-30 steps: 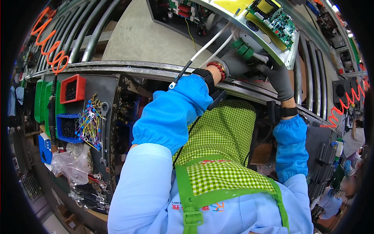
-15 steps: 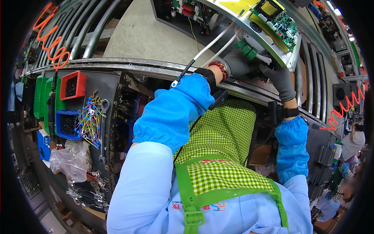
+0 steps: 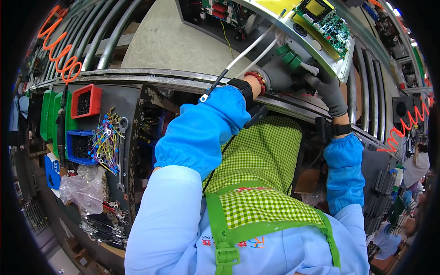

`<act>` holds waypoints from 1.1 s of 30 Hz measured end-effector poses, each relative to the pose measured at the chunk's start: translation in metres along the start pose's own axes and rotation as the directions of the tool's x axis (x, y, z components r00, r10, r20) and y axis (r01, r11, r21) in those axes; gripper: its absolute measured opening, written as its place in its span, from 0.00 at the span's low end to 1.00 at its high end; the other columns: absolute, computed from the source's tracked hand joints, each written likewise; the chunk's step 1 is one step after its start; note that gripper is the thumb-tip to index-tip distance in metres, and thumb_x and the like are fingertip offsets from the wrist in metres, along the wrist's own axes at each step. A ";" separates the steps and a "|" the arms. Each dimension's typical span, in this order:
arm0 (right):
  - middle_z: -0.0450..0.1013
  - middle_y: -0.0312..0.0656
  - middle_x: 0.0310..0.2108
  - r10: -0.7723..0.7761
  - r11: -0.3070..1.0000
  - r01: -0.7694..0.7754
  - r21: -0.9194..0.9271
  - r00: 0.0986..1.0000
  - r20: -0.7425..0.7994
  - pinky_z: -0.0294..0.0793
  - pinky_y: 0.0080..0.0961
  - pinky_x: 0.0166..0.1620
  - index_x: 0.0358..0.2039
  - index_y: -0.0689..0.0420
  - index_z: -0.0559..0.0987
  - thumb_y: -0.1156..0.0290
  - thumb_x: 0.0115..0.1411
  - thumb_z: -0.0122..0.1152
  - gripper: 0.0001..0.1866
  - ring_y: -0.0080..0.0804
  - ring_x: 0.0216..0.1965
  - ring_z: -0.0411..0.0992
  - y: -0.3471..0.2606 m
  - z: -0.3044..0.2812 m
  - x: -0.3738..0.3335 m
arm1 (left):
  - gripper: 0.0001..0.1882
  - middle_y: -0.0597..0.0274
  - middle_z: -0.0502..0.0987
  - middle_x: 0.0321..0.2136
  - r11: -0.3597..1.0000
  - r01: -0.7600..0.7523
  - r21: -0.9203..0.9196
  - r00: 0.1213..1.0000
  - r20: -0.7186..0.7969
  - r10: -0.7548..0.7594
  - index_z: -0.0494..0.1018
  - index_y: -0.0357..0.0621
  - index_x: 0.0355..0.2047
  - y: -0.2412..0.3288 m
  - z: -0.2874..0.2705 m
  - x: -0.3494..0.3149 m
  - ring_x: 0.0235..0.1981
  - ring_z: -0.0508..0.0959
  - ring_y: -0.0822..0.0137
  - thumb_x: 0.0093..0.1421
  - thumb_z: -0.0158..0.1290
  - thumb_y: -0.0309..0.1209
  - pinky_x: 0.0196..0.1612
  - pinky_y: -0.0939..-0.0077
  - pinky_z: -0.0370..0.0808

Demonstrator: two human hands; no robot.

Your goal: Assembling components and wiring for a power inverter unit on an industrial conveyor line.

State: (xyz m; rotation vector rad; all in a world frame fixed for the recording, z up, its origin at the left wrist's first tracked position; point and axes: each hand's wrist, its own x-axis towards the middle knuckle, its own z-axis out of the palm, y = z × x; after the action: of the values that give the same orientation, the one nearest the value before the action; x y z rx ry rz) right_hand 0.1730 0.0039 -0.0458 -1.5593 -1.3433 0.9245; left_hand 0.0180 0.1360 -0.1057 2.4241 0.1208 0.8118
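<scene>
Right hand (image 3: 326, 89), grey glove, fingers curled closed around white cable end (image 3: 310, 68) just beside green connectors (image 3: 288, 56) on near edge of metal chassis (image 3: 321, 55). Left hand (image 3: 262, 82) mostly hidden behind own wrist, pressed against chassis underside; grip cannot be told. Chassis far right on conveyor, green circuit board (image 3: 332, 27) on top. Left: red bin (image 3: 87, 101) with dark screws; blue bin (image 3: 79, 145) with dark small parts; colored cable ties (image 3: 106, 146) beside.

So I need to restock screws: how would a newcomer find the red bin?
Start at the dark bench left of the person's blue sleeve. Bins line its left edge; the red bin sits uppermost, above the blue bin and right of the green bins. It is the only red one.
</scene>
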 end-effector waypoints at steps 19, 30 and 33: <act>0.74 0.38 0.40 -0.134 0.987 0.141 0.071 0.986 -0.103 0.73 0.21 0.32 0.52 0.63 0.72 0.68 0.59 0.65 0.23 0.22 0.31 0.71 0.023 0.001 0.006 | 0.20 0.56 0.75 0.48 0.967 -0.256 -0.006 0.965 -0.066 0.255 0.75 0.50 0.49 -0.004 -0.002 0.002 0.47 0.76 0.55 0.56 0.56 0.39 0.52 0.64 0.73; 0.73 0.37 0.31 -0.032 0.983 0.069 0.168 0.977 -0.212 0.66 0.18 0.21 0.49 0.64 0.73 0.69 0.60 0.64 0.19 0.20 0.20 0.68 0.017 0.011 0.002 | 0.18 0.55 0.76 0.44 0.997 -0.065 0.049 0.982 0.183 0.055 0.76 0.53 0.45 -0.018 0.001 0.014 0.45 0.76 0.56 0.56 0.54 0.42 0.49 0.62 0.73; 0.74 0.38 0.32 -0.037 0.983 0.073 0.167 0.977 -0.209 0.66 0.18 0.21 0.49 0.64 0.73 0.70 0.59 0.64 0.19 0.20 0.21 0.68 0.018 0.011 0.001 | 0.17 0.55 0.77 0.44 0.999 -0.014 -0.053 0.976 0.215 0.025 0.75 0.55 0.46 -0.008 -0.014 0.017 0.45 0.76 0.57 0.56 0.54 0.42 0.50 0.63 0.72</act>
State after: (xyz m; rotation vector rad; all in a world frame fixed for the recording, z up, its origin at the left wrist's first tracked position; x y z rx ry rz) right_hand 0.1695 0.0055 -0.0662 -1.4339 -1.1236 0.8007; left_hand 0.0247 0.1540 -0.0916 2.4498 -0.0072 0.5474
